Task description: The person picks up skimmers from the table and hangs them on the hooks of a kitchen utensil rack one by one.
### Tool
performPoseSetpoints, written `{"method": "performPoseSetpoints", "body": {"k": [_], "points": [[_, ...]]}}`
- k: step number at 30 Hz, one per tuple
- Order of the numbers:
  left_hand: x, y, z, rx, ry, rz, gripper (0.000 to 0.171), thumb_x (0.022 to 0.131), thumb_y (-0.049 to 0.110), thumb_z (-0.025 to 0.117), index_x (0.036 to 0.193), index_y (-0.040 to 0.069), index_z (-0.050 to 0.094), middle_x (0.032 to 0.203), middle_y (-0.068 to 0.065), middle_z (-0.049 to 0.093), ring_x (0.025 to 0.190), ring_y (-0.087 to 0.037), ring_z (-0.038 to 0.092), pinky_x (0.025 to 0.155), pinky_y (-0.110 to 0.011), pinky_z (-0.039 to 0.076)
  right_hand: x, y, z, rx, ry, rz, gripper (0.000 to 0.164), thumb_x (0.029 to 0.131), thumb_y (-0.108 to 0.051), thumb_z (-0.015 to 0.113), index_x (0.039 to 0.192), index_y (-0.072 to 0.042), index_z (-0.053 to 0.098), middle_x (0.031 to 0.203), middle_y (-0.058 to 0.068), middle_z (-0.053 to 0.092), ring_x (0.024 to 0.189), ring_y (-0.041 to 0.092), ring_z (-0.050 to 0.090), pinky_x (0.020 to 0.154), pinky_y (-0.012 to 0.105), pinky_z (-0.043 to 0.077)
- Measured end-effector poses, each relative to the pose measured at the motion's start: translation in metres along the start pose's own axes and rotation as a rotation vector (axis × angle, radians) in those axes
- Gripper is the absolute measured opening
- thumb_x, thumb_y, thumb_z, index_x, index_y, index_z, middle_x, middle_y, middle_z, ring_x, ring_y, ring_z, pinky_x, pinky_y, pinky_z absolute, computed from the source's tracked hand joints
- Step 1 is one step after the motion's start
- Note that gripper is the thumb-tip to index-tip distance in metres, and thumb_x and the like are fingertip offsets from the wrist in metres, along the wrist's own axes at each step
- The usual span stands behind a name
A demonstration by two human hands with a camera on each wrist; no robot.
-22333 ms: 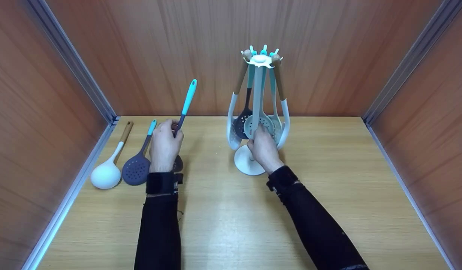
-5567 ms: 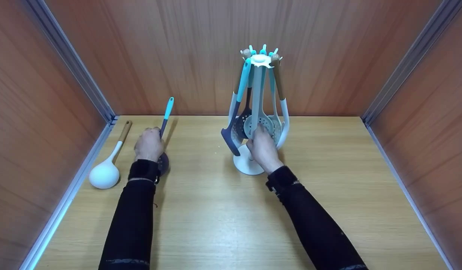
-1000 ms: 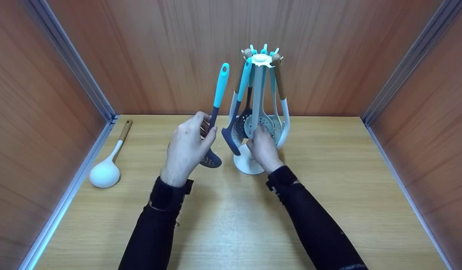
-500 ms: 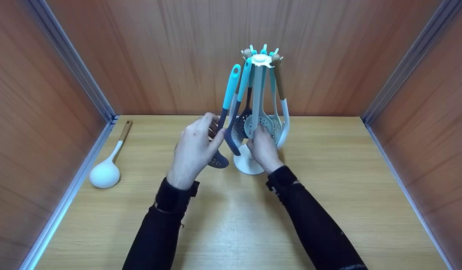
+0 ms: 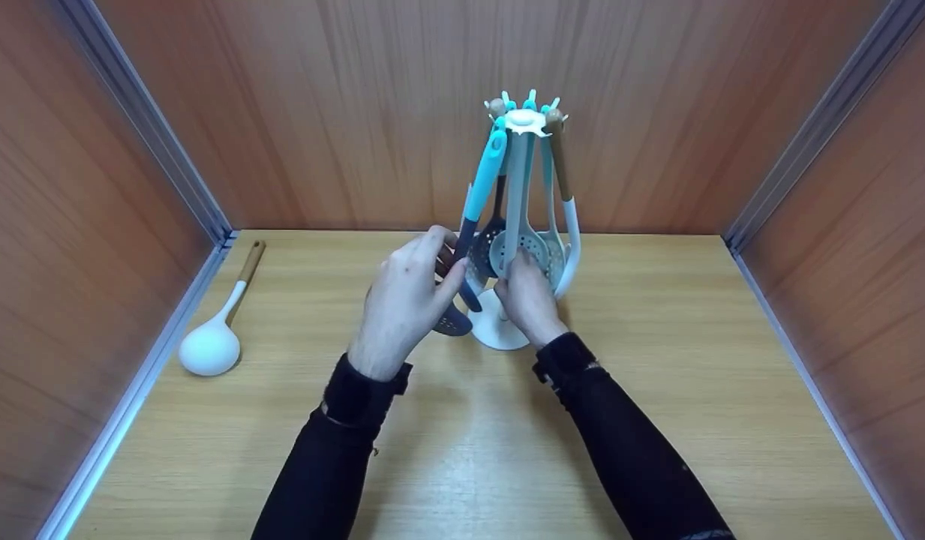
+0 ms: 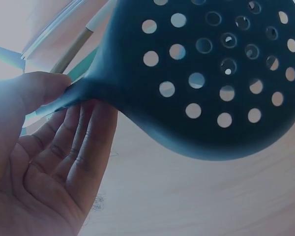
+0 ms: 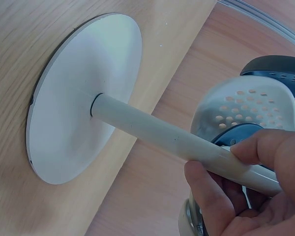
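Note:
My left hand pinches the neck of a dark perforated skimmer with a turquoise handle. Its handle tip is close to the stand's top hooks; whether it touches them I cannot tell. Behind it hangs another dark, turquoise-handled utensil, mostly covered. My right hand grips the pole of the white utensil stand low down. Pale and dark perforated utensils and brown-handled white ones hang around that pole. In the right wrist view, thumb and fingers wrap the pole above the round base.
On the table's left lies a white ladle with a brown handle, its bowl towards me. Wooden panels with metal-edged corners enclose the table at the back and both sides.
Since the oldest frame, one dark turquoise-handled utensil went onto the stand and the skimmer left the table. Over the last second my left hand carried it right to the stand; my right hand stayed.

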State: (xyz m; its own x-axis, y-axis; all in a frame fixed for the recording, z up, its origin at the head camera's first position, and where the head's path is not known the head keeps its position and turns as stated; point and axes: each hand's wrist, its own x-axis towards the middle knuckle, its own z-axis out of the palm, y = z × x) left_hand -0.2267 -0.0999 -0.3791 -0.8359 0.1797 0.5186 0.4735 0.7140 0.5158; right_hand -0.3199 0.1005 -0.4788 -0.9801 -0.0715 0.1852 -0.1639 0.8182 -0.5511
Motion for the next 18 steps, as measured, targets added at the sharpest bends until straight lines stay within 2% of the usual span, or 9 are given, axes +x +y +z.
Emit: {"method": "performPoseSetpoints", "body": {"k": [9,18], "points": [[0.0044,0.0057,0.0040,-0.016,-0.031,-0.011,0.022,0.116,0.019,0.076,0.134,0.007,0.072,0.114,-0.011,0.084,0.097,-0.024,0.085,0.079,-0.039,0.073,-0.0001,0.0011,-0.0001,-0.001,0.006,-0.019,0.045,0.112,-0.006,0.069,0.154,0.006,0.059,0.137,0.025,0.072,0.127,0.041,0.077,0.110,0.055,0.066],[0.0090,0.0075,0.0065,-0.008,-0.009,0.021,0.022,0.116,0.019,0.076,0.134,0.006,0.071,0.114,-0.012,0.084,0.092,-0.024,0.084,0.076,-0.038,0.073,-0.0007,0.0018,0.0012,-0.009,0.043,-0.044,0.038,0.108,-0.005,0.070,0.142,0.009,0.061,0.130,0.027,0.073,0.121,0.043,0.078,0.104,0.057,0.067]]}}
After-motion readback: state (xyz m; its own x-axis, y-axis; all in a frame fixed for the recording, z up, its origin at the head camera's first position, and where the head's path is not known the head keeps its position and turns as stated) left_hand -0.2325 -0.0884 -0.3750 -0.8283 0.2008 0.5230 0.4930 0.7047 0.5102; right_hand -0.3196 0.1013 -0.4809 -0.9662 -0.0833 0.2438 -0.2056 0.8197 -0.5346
